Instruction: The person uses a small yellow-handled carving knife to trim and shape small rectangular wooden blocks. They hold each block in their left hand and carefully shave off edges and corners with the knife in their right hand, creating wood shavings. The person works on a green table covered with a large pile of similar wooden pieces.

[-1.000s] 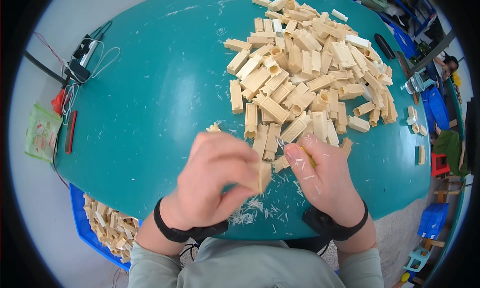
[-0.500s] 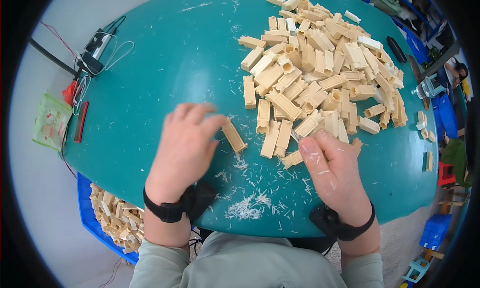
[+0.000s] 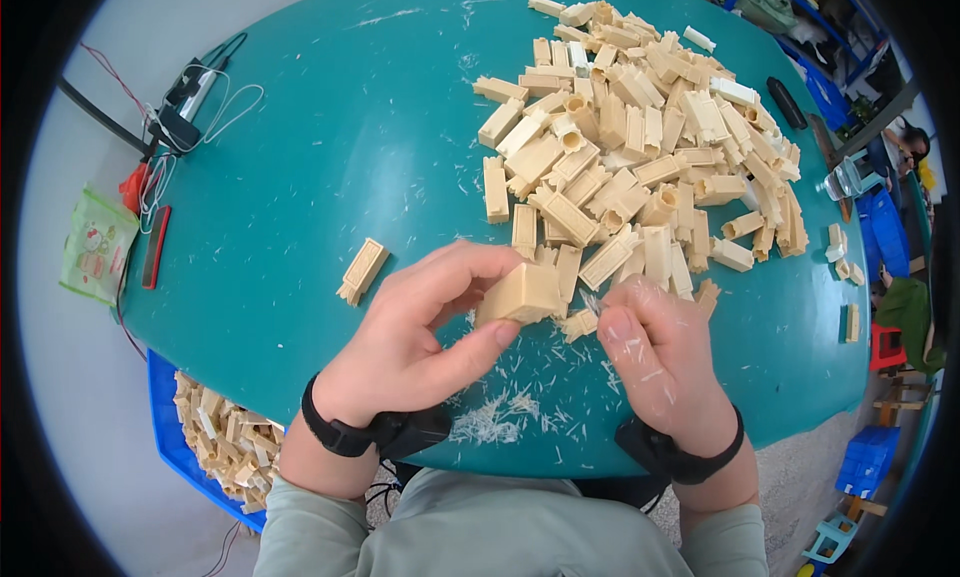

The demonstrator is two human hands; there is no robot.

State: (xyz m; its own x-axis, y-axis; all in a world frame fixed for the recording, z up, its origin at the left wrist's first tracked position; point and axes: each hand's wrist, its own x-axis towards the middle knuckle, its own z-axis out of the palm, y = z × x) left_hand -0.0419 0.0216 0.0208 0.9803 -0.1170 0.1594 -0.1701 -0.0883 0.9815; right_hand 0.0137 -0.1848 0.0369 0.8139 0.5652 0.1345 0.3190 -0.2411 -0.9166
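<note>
Between the thumb and fingers of my left hand (image 3: 425,322) is a beige rectangular plastic block (image 3: 522,295), tilted with one smooth end toward me. My right hand (image 3: 665,352) is closed beside it, pinching a small metal blade (image 3: 590,301). Only the blade's tip shows; the fingers hide the rest. The tip is close to the block, and I cannot tell if they touch. To the left of my left hand, another beige block (image 3: 363,271) with a recessed panel lies alone on the green table (image 3: 300,177). Pale shavings (image 3: 497,417) are scattered in front of me, some stuck to my right hand.
A big heap of beige blocks (image 3: 640,117) covers the far right. A black knife-like tool (image 3: 786,103) lies beyond it, near a glass jar (image 3: 848,179). At the left edge are a red-and-grey bar (image 3: 156,247) and a power strip (image 3: 190,95). A blue bin (image 3: 165,407) of blocks stands below.
My left hand has moved right, toward my right hand, and now holds a block. The block beside it is gone from the table; another shows where the hand was. My right hand barely moved.
</note>
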